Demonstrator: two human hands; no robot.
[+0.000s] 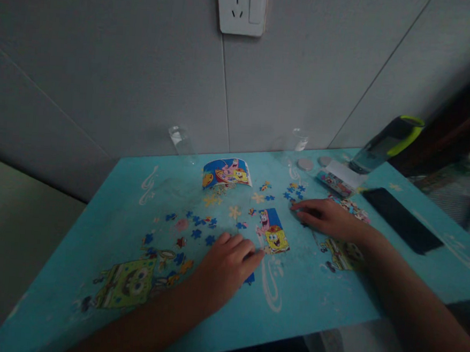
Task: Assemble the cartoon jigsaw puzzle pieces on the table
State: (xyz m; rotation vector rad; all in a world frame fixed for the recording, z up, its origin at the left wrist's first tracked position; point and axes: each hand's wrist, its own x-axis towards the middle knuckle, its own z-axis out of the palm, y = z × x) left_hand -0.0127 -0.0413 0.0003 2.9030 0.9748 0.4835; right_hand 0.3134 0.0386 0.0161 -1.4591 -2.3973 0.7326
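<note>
A partly assembled jigsaw puzzle (278, 239) with cartoon figures lies between my hands. My left hand (231, 264) rests on the table at its lower left, fingers curled, thumb tip touching or very near the puzzle's edge. Whether a piece is under those fingers is hidden. My right hand (331, 217) reaches in from the right, palm down, fingers stretched left and slightly apart. Its fingertips are beside small dark puzzle pieces, below a group of blue puzzle pieces (295, 191). More loose blue pieces (196, 234) are scattered left of the puzzle.
A curved picture sheet (227, 173) lies at the back. Clear jars (181, 141) stand by the wall, with round lids (305, 164) nearby. To the right are a small open box (339, 179), a pile of pieces (353, 208), a black phone (401, 218) and a water bottle (386, 143).
</note>
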